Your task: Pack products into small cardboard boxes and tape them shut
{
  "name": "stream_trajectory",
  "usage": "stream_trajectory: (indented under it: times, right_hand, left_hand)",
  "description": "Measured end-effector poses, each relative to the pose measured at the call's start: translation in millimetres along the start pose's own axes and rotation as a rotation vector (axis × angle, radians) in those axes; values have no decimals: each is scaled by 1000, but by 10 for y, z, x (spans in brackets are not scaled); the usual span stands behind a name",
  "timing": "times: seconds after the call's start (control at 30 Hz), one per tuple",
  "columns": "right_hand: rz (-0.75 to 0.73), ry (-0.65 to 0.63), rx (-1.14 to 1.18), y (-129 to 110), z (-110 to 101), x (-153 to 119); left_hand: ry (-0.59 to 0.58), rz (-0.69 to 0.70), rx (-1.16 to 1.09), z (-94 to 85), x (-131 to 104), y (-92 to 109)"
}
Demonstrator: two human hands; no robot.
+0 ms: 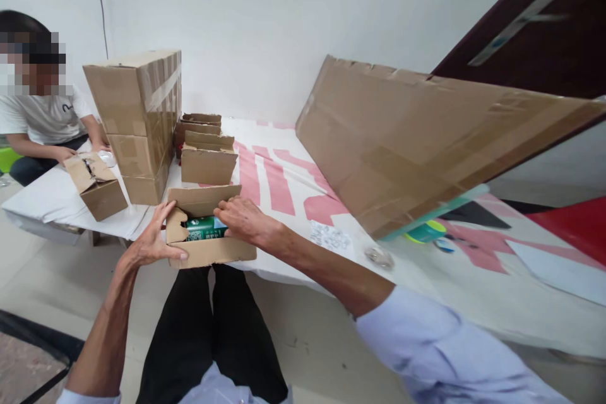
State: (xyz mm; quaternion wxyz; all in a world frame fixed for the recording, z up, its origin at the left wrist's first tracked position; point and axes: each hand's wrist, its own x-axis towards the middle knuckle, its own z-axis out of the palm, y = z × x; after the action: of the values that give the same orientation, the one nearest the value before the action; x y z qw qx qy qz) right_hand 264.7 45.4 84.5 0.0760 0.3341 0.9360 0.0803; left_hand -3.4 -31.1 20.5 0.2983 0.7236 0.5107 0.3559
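An open cardboard box (208,255) lies at the table's near edge, in front of my legs. Inside it shows a green can-like container (201,228) with pale lettering, lying on its side. My left hand (154,240) grips the box's left end, thumb along the front flap and fingers up by the rear corner. Over the right part of the opening, my right hand (243,221) has its fingers curled down at the container's end. A light blue patch (218,223) shows beside those fingers. What the fingertips pinch is hidden.
Behind my box stand open cartons (208,164). Stacked taped cartons (127,107) rise at the left, near a seated person (47,120) with a smaller box (97,186). A large cardboard sheet (416,145) leans at right. A tape roll (379,257) and printed sheet (330,237) lie nearby.
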Motion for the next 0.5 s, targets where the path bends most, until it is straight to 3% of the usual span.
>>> stream_trajectory:
  times: [0.13,0.3,0.5]
  right_hand:
    - [-85,-96,43,-115,-54,189]
    - [-95,-190,106,-152,27,341]
    - [-137,-138,157,-110,190,357]
  left_hand:
    - [-10,-6,-8,6,-23,-28]
    - [-17,-2,-18,22,-50,-67]
    - [-14,-13,-65,48,-58,-81]
